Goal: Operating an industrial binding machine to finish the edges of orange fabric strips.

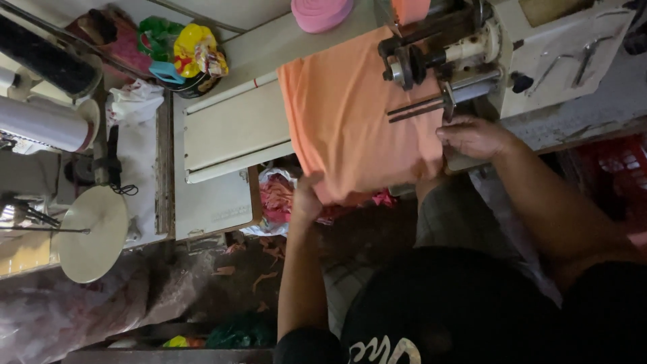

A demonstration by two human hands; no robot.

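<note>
An orange piece of fabric (350,114) lies spread over the white sewing table (229,128) and hangs off its near edge. My left hand (307,197) grips the fabric's lower hanging edge. My right hand (475,136) rests with curled fingers on the fabric's right side, just below the sewing machine head (458,50) and its metal bars. The fabric runs up under the machine's front parts.
A pink tape roll (321,12) sits at the table's far edge. Colourful packets fill a tin (185,54) at the upper left. A white cone stand disc (91,232) and a film roll (44,125) stand at left. Fabric scraps (276,195) litter the floor. A red crate (617,172) sits at right.
</note>
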